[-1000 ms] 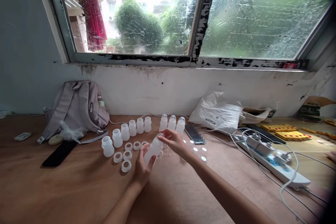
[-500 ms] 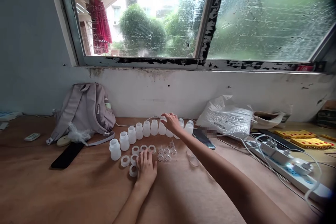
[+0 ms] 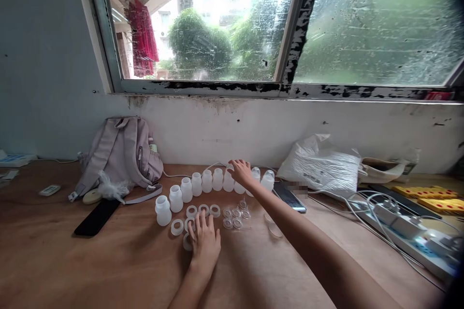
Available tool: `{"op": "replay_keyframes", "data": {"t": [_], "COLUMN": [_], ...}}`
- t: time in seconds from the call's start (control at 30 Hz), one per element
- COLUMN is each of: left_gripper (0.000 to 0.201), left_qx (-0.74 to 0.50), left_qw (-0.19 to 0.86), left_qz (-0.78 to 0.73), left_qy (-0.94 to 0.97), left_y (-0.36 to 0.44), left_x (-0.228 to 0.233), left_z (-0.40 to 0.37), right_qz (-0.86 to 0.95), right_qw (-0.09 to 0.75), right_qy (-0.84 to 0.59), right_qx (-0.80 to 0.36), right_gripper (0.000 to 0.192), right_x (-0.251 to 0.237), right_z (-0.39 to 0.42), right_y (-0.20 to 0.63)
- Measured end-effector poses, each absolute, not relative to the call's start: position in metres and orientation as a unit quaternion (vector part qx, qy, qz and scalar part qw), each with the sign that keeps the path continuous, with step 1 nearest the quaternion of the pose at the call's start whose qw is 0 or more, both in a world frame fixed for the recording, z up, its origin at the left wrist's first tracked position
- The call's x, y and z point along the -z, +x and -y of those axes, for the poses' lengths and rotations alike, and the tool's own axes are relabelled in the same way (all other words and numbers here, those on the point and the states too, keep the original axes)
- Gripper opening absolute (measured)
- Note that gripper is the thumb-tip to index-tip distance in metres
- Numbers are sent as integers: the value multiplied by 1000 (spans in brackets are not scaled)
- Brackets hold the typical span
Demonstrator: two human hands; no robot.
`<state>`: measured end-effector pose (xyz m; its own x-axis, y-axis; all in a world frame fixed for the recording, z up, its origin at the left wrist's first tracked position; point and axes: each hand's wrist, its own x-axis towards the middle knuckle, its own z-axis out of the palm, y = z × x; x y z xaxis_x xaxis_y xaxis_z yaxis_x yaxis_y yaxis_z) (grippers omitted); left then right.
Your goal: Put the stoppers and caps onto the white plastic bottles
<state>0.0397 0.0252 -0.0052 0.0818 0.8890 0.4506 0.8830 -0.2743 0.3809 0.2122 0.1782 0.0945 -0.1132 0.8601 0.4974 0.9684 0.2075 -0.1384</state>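
Observation:
Several frosted white wide-necked bottles stand upright in a curved row across the wooden table. My right hand reaches over the right part of that row, fingers stretched out at the tops of the bottles; its fingertips partly hide them, and whether they touch is unclear. My left hand rests palm down with spread fingers at a group of white ring caps, covering some of them. Right of it lie several small clear round pieces. Larger clear discs are partly behind my right forearm.
A backpack leans on the wall at left, with a black phone before it. Another phone, a silvery plastic bag, a power strip with cables and yellow parts occupy the right side.
The view has shifted slightly, moving the scene a little right and down. Both hands keep nearly the same places over the rings and bottles.

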Motion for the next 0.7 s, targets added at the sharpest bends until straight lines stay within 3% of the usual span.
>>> {"op": "replay_keyframes", "data": {"t": [0.2, 0.53, 0.7], "left_gripper": [33, 16, 13], "left_qx": [-297, -227, -209], "left_qw": [3, -57, -40], "left_qz": [-605, -554, -552], "left_qy": [739, 799, 806], "left_y": [33, -40, -49], "left_x": [-5, -29, -22], "left_z": [-15, 7, 8], "right_qz": [746, 756, 744], "right_qw": [308, 289, 337], "right_qy": [-581, -586, -574], "right_qx": [107, -25, -65], "right_gripper": [30, 16, 15], "right_x": [-93, 2, 9], "right_z": [-145, -38, -30], "right_y": [212, 224, 224]}}
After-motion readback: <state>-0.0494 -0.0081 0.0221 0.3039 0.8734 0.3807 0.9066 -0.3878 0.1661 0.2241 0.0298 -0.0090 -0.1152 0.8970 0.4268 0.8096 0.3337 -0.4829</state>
